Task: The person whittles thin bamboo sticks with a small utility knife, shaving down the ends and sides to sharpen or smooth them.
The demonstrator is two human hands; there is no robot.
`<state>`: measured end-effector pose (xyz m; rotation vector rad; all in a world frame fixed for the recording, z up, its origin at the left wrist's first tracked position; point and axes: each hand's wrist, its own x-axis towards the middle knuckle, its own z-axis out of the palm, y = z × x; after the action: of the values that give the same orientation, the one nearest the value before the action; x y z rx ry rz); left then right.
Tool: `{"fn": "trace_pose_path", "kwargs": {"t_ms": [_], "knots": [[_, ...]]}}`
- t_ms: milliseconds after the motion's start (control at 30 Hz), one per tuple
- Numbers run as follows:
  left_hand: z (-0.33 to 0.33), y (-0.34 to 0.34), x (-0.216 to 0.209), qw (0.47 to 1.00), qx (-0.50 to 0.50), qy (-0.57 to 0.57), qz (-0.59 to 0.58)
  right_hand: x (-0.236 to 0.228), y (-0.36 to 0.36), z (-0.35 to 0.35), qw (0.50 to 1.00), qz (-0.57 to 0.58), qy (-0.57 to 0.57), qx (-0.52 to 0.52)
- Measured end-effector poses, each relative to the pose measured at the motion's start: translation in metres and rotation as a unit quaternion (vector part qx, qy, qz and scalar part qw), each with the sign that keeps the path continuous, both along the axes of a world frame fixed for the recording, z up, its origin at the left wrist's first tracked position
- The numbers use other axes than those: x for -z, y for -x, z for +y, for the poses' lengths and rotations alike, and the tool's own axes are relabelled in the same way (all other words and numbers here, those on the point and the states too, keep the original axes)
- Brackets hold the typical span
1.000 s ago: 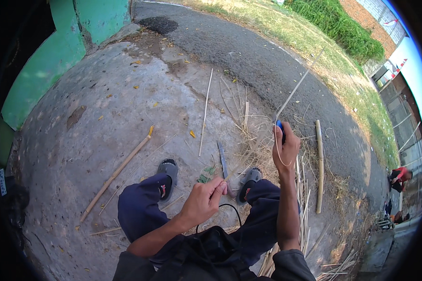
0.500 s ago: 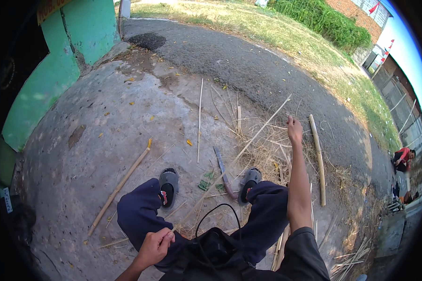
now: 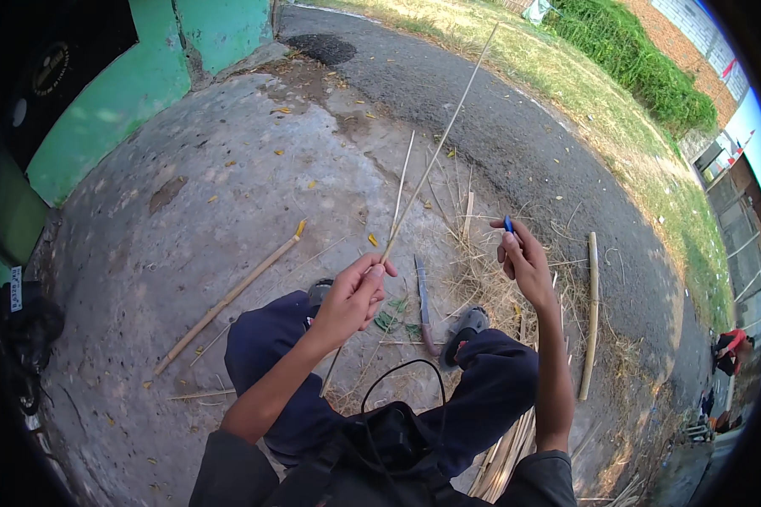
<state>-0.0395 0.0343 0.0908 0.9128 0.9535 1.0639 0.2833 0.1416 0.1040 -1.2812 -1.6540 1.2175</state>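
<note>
My left hand point(image 3: 359, 291) is closed round a long thin bamboo strip point(image 3: 445, 131). The strip slants up and away over the road, and its lower end shows below the hand near my left knee. Up to the right, apart from the strip, my right hand point(image 3: 526, 258) has its fingers bent around a small blue object point(image 3: 508, 225), too small to identify. On the ground between my feet lies a long-bladed knife point(image 3: 423, 296), its brown handle toward me. Another thin strip point(image 3: 404, 179) rests on the concrete beyond my left hand.
A bamboo pole point(image 3: 228, 297) lies at left, and a thicker bamboo piece point(image 3: 593, 317) at right. Curly shavings point(image 3: 503, 287) cover the ground beyond my right foot. Split strips point(image 3: 503, 456) are bundled beside my right leg. Far right, a person in red point(image 3: 730, 351) sits low.
My left hand has risen from beside my left knee, swinging the strip upright and forward. The blue object now shows at my right fingers, which have loosened and turned. The view has shifted slightly.
</note>
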Motion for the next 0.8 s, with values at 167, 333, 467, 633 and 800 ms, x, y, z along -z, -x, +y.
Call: {"fn": "trace_pose_path", "kwargs": {"t_ms": [167, 333, 467, 633, 800], "knots": [[0.024, -0.044, 0.013, 0.997, 0.055, -0.044, -0.031, -0.035, 0.06, -0.054, 0.959, -0.163, -0.23, 0.011], [0.015, -0.046, 0.022, 0.992, 0.099, -0.04, -0.069, 0.013, 0.052, -0.047, 0.962, -0.149, -0.222, -0.059], [0.011, -0.045, 0.023, 0.979, 0.134, 0.027, -0.15, 0.022, 0.054, -0.053, 0.938, -0.183, -0.282, -0.088], [0.009, -0.037, 0.026, 0.922, 0.209, 0.133, -0.297, 0.03, 0.052, -0.056, 0.926, -0.171, -0.321, -0.1], [0.001, -0.039, 0.04, 0.853, 0.254, 0.174, -0.421, 0.033, 0.052, -0.055, 0.914, -0.149, -0.359, -0.115]]}}
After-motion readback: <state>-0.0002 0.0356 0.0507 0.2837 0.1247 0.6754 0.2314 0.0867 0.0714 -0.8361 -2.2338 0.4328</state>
